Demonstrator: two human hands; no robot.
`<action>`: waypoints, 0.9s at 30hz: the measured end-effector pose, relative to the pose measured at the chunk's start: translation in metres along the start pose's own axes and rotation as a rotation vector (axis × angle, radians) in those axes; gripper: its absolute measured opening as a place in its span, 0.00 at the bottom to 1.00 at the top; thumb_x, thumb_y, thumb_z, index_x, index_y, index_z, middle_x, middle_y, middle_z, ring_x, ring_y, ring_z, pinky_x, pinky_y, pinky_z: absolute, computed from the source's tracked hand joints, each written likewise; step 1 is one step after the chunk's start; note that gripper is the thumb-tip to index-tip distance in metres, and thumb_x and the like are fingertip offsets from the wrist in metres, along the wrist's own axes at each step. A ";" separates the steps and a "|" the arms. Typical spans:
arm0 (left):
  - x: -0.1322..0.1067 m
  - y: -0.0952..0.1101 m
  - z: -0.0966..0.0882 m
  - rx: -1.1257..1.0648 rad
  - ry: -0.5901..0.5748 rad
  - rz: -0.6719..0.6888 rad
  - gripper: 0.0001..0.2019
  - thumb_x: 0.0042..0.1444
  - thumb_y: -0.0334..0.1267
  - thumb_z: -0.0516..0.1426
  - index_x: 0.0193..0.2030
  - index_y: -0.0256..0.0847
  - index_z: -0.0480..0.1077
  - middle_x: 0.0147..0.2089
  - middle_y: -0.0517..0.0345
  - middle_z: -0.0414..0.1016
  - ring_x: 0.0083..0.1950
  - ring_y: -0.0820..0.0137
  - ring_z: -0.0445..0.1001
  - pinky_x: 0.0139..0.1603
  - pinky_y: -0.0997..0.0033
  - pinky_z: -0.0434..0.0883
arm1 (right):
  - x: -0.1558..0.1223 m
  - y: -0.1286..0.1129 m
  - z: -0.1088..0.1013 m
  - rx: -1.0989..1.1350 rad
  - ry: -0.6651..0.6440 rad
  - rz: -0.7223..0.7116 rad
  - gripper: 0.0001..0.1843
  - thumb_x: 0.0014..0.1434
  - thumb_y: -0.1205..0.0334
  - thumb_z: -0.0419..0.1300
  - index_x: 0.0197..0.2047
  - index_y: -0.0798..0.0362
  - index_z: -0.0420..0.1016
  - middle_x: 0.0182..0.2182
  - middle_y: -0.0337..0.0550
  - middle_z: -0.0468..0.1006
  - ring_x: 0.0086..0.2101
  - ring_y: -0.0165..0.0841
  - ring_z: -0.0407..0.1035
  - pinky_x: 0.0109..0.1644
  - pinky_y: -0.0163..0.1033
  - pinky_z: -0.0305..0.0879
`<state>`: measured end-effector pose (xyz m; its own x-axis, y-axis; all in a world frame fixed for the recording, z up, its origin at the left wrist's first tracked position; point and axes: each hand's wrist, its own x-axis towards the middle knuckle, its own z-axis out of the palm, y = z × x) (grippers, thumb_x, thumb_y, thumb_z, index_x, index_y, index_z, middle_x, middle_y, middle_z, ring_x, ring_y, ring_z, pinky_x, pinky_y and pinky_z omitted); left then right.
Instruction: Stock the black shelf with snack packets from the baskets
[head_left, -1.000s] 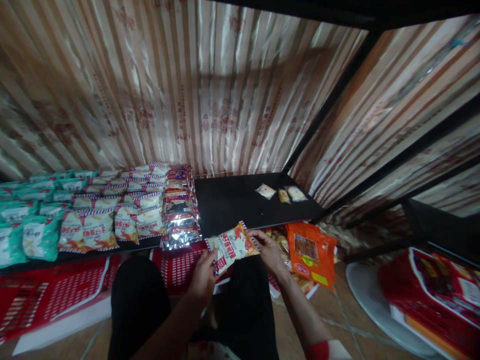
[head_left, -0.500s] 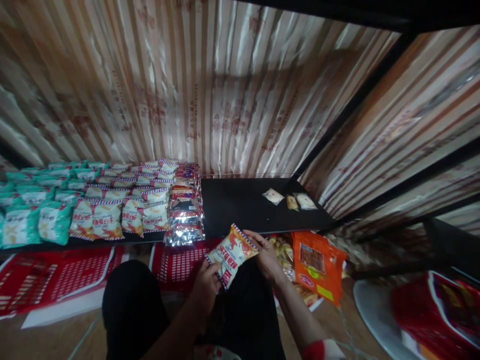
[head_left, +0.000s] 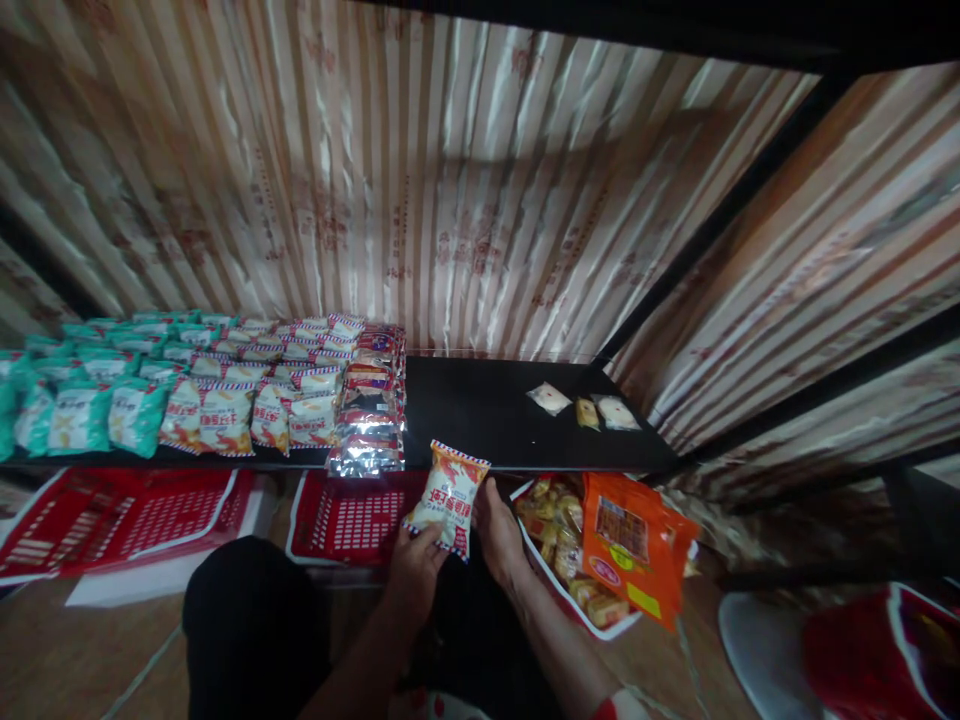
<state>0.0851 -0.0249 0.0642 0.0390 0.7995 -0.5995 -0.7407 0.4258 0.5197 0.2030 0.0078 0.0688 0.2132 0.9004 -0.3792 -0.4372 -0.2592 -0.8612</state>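
first, far left: green packets in rows on the black shelf, with two red baskets lying below the shelf edge.
left of centre: striped packets packed side by side, then a stack of silver packets at the end of the row, just beside the bare part of the shelf.
below the silver stack: a third red basket, partly hidden by the hands.
left hand: thumb and fingers pinched on the bottom edge of the snack packet.
snack packet: upright, raised in front of the shelf edge, just right of the silver packets.
right hand: fingers loosely curled against the packet's right side; cannot tell whether gripping it.
shelf, right part: three small packets near the back corner, well apart from the rest.
lower right: white tray of wrapped snacks, an orange bag leaning over it.
far right: red bag, blurred.
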 end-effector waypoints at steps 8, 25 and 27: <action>-0.008 -0.006 -0.008 0.068 -0.104 0.118 0.21 0.42 0.35 0.64 0.45 0.43 0.65 0.40 0.55 0.75 0.42 0.65 0.76 0.45 0.64 0.72 | -0.020 0.002 0.006 -0.095 -0.062 -0.098 0.25 0.47 0.43 0.63 0.42 0.52 0.75 0.39 0.43 0.80 0.40 0.40 0.73 0.43 0.41 0.68; -0.002 -0.015 0.009 0.215 -0.094 0.025 0.25 0.39 0.43 0.65 0.45 0.38 0.66 0.44 0.49 0.75 0.41 0.65 0.75 0.39 0.69 0.70 | -0.013 -0.006 -0.016 -0.180 0.039 -0.101 0.35 0.43 0.44 0.66 0.51 0.53 0.68 0.35 0.43 0.80 0.31 0.39 0.74 0.31 0.38 0.70; 0.001 -0.009 0.005 0.250 -0.101 0.048 0.26 0.39 0.46 0.65 0.44 0.37 0.67 0.42 0.47 0.75 0.41 0.63 0.75 0.39 0.68 0.70 | -0.009 -0.003 -0.014 -0.200 0.026 -0.110 0.35 0.43 0.43 0.66 0.51 0.53 0.68 0.35 0.44 0.80 0.31 0.40 0.74 0.30 0.39 0.70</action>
<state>0.0954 -0.0256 0.0619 0.0836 0.8540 -0.5135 -0.5554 0.4677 0.6875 0.2143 -0.0048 0.0703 0.2731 0.9186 -0.2857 -0.2286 -0.2265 -0.9468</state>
